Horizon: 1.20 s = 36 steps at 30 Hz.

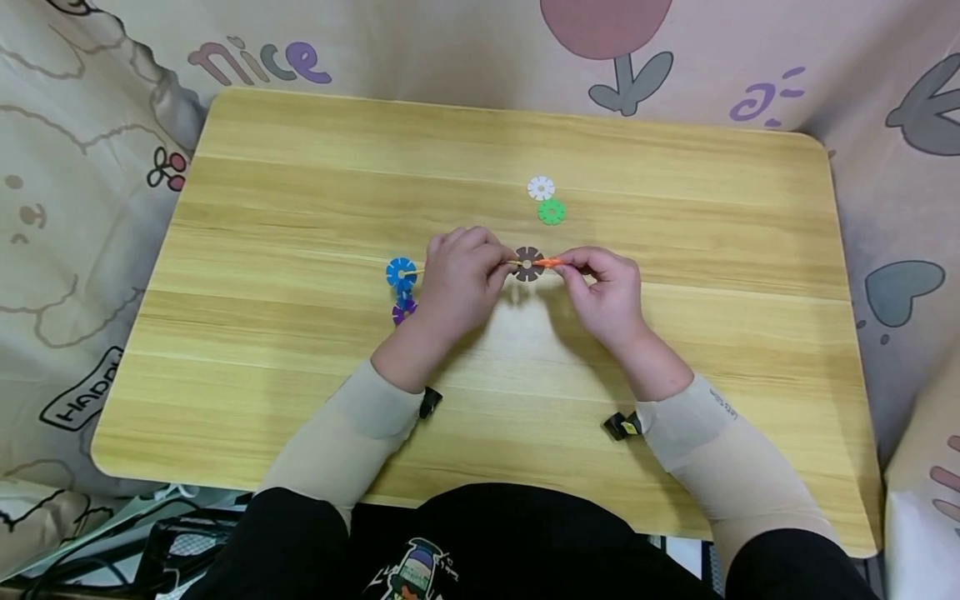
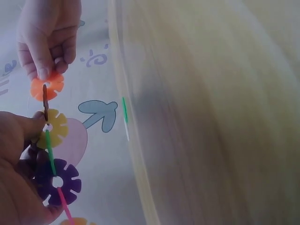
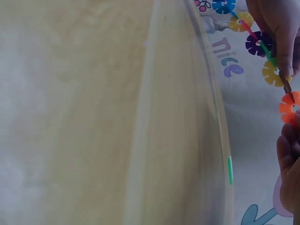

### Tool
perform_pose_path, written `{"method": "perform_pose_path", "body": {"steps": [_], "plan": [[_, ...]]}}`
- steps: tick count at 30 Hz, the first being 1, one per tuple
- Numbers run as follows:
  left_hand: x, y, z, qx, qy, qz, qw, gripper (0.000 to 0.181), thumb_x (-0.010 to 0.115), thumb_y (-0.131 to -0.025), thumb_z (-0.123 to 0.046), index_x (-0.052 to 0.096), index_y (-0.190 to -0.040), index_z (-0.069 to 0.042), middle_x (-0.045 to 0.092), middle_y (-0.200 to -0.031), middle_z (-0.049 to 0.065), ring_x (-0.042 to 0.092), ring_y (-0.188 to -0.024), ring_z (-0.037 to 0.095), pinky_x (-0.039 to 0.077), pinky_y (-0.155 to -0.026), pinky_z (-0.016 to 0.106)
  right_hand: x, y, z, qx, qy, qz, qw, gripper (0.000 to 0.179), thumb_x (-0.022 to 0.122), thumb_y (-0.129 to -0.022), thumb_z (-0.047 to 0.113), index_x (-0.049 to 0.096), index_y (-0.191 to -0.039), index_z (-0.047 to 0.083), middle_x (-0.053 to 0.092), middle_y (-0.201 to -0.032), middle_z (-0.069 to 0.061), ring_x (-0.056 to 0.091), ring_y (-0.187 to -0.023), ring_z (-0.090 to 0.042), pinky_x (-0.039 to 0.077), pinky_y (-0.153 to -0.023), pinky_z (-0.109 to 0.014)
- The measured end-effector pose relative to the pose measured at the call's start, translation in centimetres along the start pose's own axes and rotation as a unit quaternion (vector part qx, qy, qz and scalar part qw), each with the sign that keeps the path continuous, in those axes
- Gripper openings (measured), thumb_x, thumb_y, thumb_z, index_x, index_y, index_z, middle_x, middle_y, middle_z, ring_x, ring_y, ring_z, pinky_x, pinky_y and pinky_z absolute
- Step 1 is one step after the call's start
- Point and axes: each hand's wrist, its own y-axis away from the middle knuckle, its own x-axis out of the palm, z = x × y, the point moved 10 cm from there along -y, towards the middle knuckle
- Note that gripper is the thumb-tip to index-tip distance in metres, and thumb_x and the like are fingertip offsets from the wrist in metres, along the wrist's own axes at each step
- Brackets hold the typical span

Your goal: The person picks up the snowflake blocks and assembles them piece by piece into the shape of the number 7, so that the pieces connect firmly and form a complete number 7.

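My left hand (image 1: 463,279) grips a chain of notched plastic discs by a yellow disc (image 2: 58,129) and a dark purple disc (image 2: 70,183). A green disc (image 2: 50,154), seen edge-on, joins those two, and a pink disc (image 2: 65,206) follows. My right hand (image 1: 606,292) pinches an orange disc (image 1: 549,262) between thumb and finger. Between the hands, a brown disc (image 1: 529,275) is slotted at the yellow disc on one side and meets the orange disc on the other. The chain's far end, with a blue disc (image 1: 393,273), shows left of my left hand.
A white disc (image 1: 534,188) and a green disc (image 1: 551,221) lie side by side on the wooden table (image 1: 712,200), beyond my hands. Another purple disc (image 1: 405,312) hangs on the chain near my left forearm. Printed cloth (image 1: 450,50) surrounds the table.
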Motion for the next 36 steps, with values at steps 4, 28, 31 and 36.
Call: {"method": "perform_pose_path", "body": {"steps": [4, 28, 31, 36], "plan": [[0.5, -0.2, -0.5, 0.003, -0.018, 0.020, 0.9996, 0.016, 0.074, -0.102, -0.022, 0.082, -0.115, -0.016, 0.072, -0.108, 0.000, 0.061, -0.103, 0.024, 0.040, -0.099, 0.049, 0.3, 0.0, 0.1, 0.004, 0.006, 0.001, 1.0000, 0.008, 0.075, -0.087, -0.018, 0.076, -0.091, -0.011, 0.076, -0.087, -0.023, 0.070, -0.081, -0.007, 0.057, -0.076, -0.020], [1.3, -0.2, 0.5, -0.003, -0.061, 0.057, 0.9965, 0.016, 0.066, -0.107, -0.024, 0.080, -0.113, -0.019, 0.069, -0.111, -0.003, 0.059, -0.103, 0.021, 0.039, -0.093, 0.043, -0.1, -3.1, -3.5, 0.100, 0.117, 0.069, 0.9857, 0.007, 0.072, -0.095, -0.006, 0.076, -0.101, -0.008, 0.076, -0.096, -0.019, 0.069, -0.087, -0.026, 0.056, -0.079, -0.031], [1.3, -0.1, 0.7, -0.008, -0.062, 0.054, 0.9966, 0.016, 0.066, -0.107, -0.022, 0.081, -0.113, -0.018, 0.069, -0.110, -0.002, 0.059, -0.103, 0.022, 0.039, -0.094, 0.043, -0.4, -4.1, -5.0, 0.139, 0.171, 0.069, 0.9729, 0.013, 0.070, -0.099, 0.000, 0.076, -0.107, -0.009, 0.075, -0.101, -0.020, 0.069, -0.091, -0.030, 0.056, -0.082, -0.037], [1.3, -0.2, 0.6, -0.010, -0.060, 0.051, 0.9968, 0.016, 0.066, -0.107, -0.021, 0.081, -0.112, -0.018, 0.070, -0.109, -0.003, 0.059, -0.103, 0.022, 0.039, -0.095, 0.044, 0.1, -5.1, -7.7, 0.197, 0.236, 0.104, 0.9459, 0.030, 0.071, -0.101, 0.012, 0.072, -0.123, -0.008, 0.072, -0.114, -0.021, 0.066, -0.106, -0.034, 0.052, -0.096, -0.046]]}}
